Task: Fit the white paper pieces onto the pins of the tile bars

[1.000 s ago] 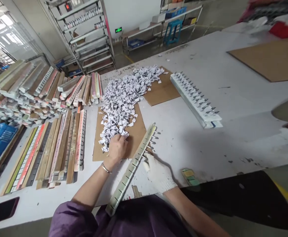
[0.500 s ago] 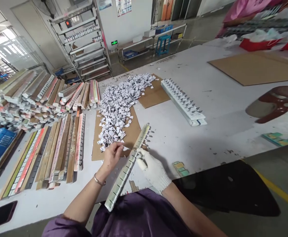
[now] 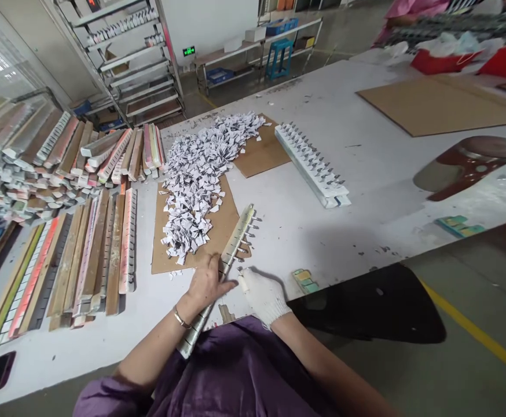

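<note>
- Both hands meet on the slotted strip (image 3: 222, 272): the bare left hand (image 3: 207, 282) lies across its middle, fingers curled loosely over it; whether it pinches a tag I cannot tell.
- Gloved right hand (image 3: 259, 292) rests half closed beside the strip, fingertip touching its edge.
- Strip runs slantwise from lap to cardboard sheet (image 3: 227, 223), its far slots already filled.
- Loading slots seems underway; another piece from the paper-tag heap (image 3: 201, 174) looks needed.

No wording can be read; a green lit sign (image 3: 188, 51) on the far wall is too small to make out.
</note>
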{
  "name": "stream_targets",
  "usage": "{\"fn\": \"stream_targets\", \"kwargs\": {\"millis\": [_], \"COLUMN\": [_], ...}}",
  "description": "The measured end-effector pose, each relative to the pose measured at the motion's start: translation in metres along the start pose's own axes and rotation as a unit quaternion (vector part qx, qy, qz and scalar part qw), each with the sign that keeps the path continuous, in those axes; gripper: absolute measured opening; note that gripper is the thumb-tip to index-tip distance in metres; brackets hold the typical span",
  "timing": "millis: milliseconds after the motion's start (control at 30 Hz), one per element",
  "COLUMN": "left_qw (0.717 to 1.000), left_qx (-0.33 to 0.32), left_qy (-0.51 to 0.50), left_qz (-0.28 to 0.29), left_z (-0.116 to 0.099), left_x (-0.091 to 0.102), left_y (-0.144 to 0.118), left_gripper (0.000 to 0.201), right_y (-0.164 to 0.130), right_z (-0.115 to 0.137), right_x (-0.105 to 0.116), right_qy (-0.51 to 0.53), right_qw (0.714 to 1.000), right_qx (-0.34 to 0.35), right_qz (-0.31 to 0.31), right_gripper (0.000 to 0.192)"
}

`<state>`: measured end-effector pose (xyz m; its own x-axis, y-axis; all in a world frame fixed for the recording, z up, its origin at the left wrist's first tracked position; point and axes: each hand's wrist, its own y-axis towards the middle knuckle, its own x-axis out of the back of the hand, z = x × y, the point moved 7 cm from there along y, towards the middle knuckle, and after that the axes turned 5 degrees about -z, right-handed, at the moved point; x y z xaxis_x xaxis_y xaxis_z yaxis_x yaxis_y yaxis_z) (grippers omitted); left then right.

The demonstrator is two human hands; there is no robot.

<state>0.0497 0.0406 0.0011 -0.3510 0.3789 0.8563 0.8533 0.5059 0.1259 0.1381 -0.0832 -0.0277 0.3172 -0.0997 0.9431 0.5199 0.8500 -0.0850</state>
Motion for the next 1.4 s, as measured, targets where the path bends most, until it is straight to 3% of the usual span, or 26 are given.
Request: {"fn": "stream_targets", "kwargs": {"millis": [167,467,700,833,933,1000,1100,1233,1400], "left_qw": [0.999,0.999,0.999,0.999,0.999,0.998,0.978,0.976,0.980], "left_qx": [0.038,0.023,0.021,0.015,0.005,0.028,0.061,0.037,0.004], "left_qy": [-0.012,-0.025,-0.023,-0.037,-0.037,0.046,0.191,0.213,0.197], "left_qz": [0.035,0.020,0.014,0.029,0.032,-0.016,-0.056,-0.009,0.033], "left_z": [0.015,0.017,0.015,0.011,0.016,0.029,0.051,0.065,0.067], "left_x": [-0.015,-0.021,-0.026,-0.015,0.009,0.032,0.054,0.054,0.057], "left_y": [0.002,-0.002,-0.007,-0.005,0.017,0.041,0.080,0.109,0.109], "left_gripper": [0.044,0.047,0.049,0.052,0.031,0.019,0.020,0.020,0.017], "right_y": [0.015,0.029,0.035,0.029,0.023,0.020,0.016,0.009,0.004], "right_z": [0.009,0.009,0.012,0.012,0.008,0.003,-0.002,-0.002,-0.002], "right_x": [-0.009,-0.022,-0.017,-0.015,-0.014,-0.016,-0.021,-0.027,-0.027], "right_qy": [-0.029,-0.039,-0.025,-0.021,0.009,0.050,0.100,0.147,0.184], "right_qw": [0.999,0.998,0.998,0.999,1.000,0.999,0.995,0.988,0.979], "right_qx": [0.011,0.050,0.056,0.035,0.010,-0.011,-0.024,0.010,0.014], "right_qz": [-0.012,-0.001,0.023,0.020,0.007,0.002,-0.009,-0.055,-0.089], "right_gripper": [0.029,0.022,0.024,0.026,0.026,0.028,0.032,0.039,0.041]}}
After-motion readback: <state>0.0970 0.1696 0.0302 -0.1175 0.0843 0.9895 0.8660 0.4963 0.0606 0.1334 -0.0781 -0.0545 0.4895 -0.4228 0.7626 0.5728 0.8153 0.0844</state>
